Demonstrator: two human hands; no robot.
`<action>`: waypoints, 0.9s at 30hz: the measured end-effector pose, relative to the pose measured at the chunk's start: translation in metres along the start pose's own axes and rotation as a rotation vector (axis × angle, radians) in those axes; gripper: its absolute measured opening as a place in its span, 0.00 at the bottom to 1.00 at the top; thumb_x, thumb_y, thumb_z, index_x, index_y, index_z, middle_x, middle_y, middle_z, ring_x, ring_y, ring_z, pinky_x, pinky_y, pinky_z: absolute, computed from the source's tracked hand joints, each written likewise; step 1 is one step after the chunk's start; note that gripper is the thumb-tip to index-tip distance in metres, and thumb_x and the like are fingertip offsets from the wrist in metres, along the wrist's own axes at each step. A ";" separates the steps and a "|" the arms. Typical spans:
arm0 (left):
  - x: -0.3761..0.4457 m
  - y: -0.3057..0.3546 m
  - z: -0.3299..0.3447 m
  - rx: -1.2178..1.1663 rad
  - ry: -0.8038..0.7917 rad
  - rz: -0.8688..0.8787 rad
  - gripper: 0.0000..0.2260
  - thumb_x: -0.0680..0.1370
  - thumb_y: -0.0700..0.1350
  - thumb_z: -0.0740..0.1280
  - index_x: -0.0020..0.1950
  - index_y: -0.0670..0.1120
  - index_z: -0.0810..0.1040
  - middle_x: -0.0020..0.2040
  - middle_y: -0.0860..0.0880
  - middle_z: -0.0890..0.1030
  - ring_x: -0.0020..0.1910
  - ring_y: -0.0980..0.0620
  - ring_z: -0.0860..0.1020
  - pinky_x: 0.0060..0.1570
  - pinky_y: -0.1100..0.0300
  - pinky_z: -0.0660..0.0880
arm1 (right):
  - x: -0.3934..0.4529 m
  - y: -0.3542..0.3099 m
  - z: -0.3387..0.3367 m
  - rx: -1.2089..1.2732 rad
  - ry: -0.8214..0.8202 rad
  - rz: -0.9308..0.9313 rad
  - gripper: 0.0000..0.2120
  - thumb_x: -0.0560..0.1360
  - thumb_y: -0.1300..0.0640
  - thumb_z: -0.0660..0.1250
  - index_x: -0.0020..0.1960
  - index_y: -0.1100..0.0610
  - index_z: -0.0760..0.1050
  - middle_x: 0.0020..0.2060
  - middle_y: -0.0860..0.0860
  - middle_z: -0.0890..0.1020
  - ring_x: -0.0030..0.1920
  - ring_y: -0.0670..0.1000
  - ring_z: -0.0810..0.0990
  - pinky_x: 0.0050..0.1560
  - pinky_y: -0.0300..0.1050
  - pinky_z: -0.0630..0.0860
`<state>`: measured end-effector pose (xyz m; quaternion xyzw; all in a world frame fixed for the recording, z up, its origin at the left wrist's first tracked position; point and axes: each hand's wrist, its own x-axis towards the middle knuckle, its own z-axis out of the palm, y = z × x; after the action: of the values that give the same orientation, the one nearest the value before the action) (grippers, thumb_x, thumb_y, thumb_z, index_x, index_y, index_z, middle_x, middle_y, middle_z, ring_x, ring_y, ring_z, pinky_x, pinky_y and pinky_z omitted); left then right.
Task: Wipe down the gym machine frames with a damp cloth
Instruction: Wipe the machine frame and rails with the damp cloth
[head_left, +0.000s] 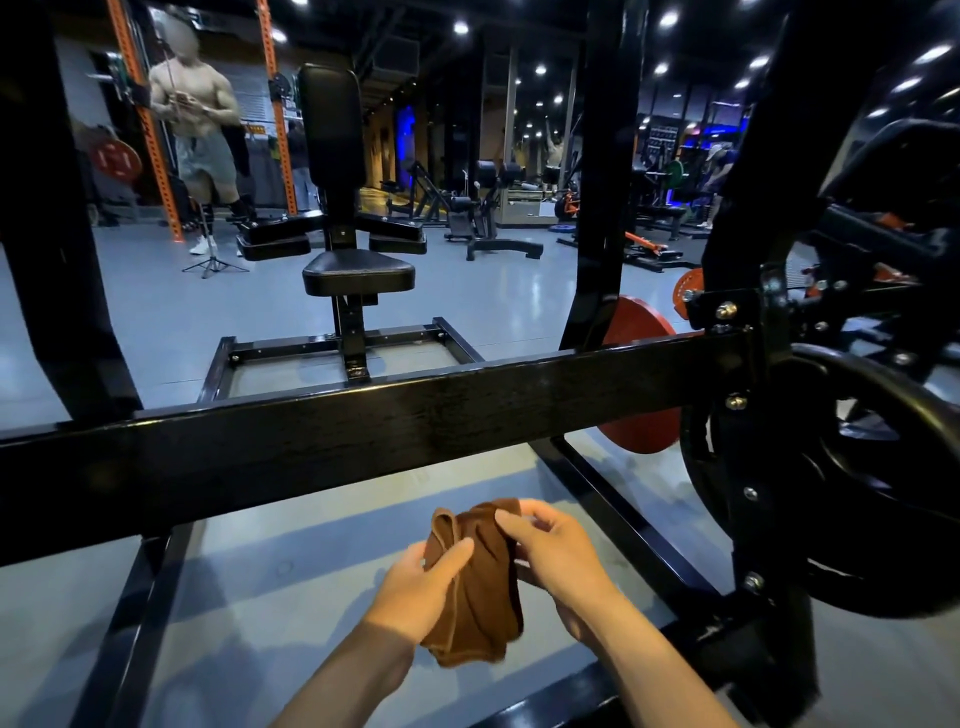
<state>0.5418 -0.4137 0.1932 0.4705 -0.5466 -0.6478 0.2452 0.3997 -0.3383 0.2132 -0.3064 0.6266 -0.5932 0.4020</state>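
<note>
A brown cloth (480, 587), folded and crumpled, hangs between both my hands below the machine's wide black crossbar (363, 431). My left hand (421, 587) grips the cloth's left side with the thumb on top. My right hand (556, 551) pinches its upper right edge. Both hands are a little below and in front of the crossbar, not touching it. The black frame continues as uprights at the left (47, 234) and centre right (605, 182).
A black weight plate (852, 493) and bolted bracket stand close on the right, with a red plate (634, 374) behind the crossbar. A black seat (358, 270) with backrest stands beyond. A person (200, 130) stands at the far left by an orange rack. Grey floor lies below.
</note>
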 end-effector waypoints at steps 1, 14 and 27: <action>0.001 -0.002 -0.003 0.002 0.013 0.051 0.12 0.83 0.52 0.66 0.60 0.46 0.81 0.48 0.47 0.87 0.48 0.48 0.85 0.46 0.57 0.80 | 0.000 -0.001 -0.001 0.002 0.007 -0.031 0.08 0.82 0.58 0.68 0.57 0.55 0.84 0.48 0.53 0.88 0.51 0.52 0.87 0.46 0.41 0.82; 0.005 -0.004 -0.017 -0.159 0.101 0.097 0.15 0.85 0.52 0.63 0.56 0.44 0.85 0.47 0.42 0.87 0.50 0.41 0.85 0.57 0.45 0.81 | -0.005 -0.015 0.002 0.088 0.199 -0.082 0.13 0.84 0.54 0.63 0.51 0.59 0.84 0.47 0.57 0.87 0.53 0.60 0.85 0.52 0.52 0.82; -0.002 0.000 -0.009 -0.083 -0.120 0.260 0.17 0.80 0.47 0.72 0.67 0.50 0.74 0.52 0.49 0.87 0.49 0.55 0.86 0.45 0.62 0.82 | -0.004 -0.022 -0.005 0.455 0.054 0.159 0.24 0.85 0.50 0.60 0.40 0.57 0.89 0.51 0.63 0.86 0.53 0.60 0.85 0.54 0.57 0.78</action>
<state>0.5509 -0.4168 0.1942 0.3455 -0.5896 -0.6595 0.3131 0.3951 -0.3341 0.2351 -0.1415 0.5097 -0.6935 0.4892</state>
